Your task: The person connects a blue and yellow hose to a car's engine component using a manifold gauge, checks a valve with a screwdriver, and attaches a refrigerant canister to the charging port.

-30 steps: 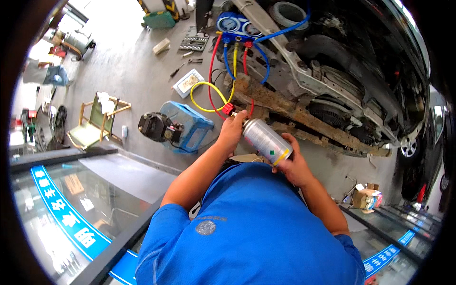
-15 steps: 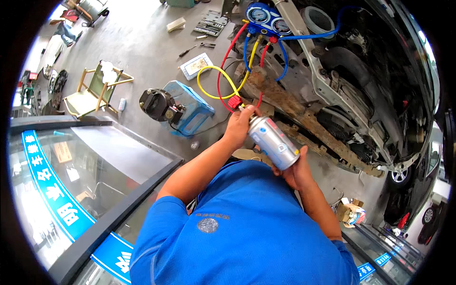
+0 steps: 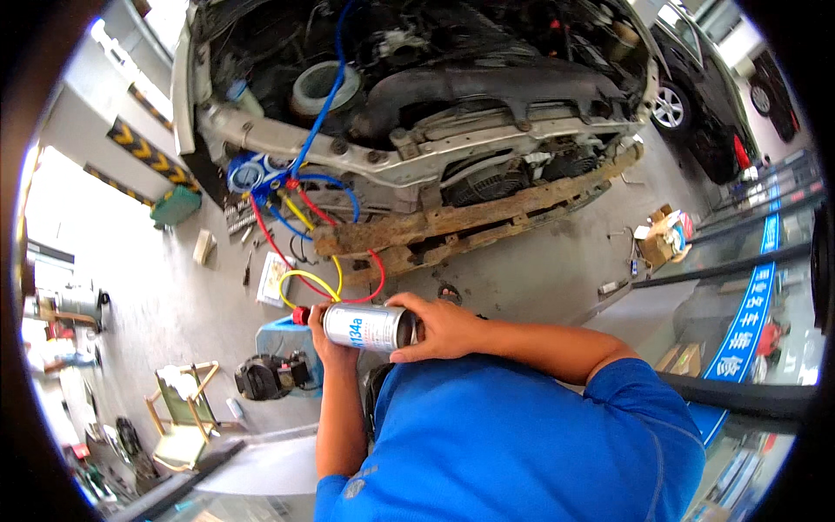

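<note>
A silver refrigerant can (image 3: 358, 325) lies almost level between my hands, in front of my chest. My left hand (image 3: 332, 346) is closed around its top end, beside a red can tap (image 3: 301, 315). Its base end is gripped by my right hand (image 3: 439, 327), thumb below and fingers over the top. A yellow hose (image 3: 287, 280) loops up from near the tap toward a blue manifold gauge set (image 3: 254, 177) hanging at the car's front. Red hoses (image 3: 379, 277) and a blue hose (image 3: 323, 113) also run from the gauges. My left fingertips are partly hidden behind the can.
Ahead stands a car front (image 3: 417, 152) with its engine bay exposed and a rusty bumper beam (image 3: 487, 217). A compressor-like black pump (image 3: 261, 376) sits by a blue plastic stool (image 3: 296, 344) at left, near a folding chair (image 3: 184, 409). Glass panels (image 3: 748, 304) stand right.
My view and body have turned right, so the car now lies straight ahead. The can has swung from slanted to nearly level, still in both hands; my right hand now wraps its base.
</note>
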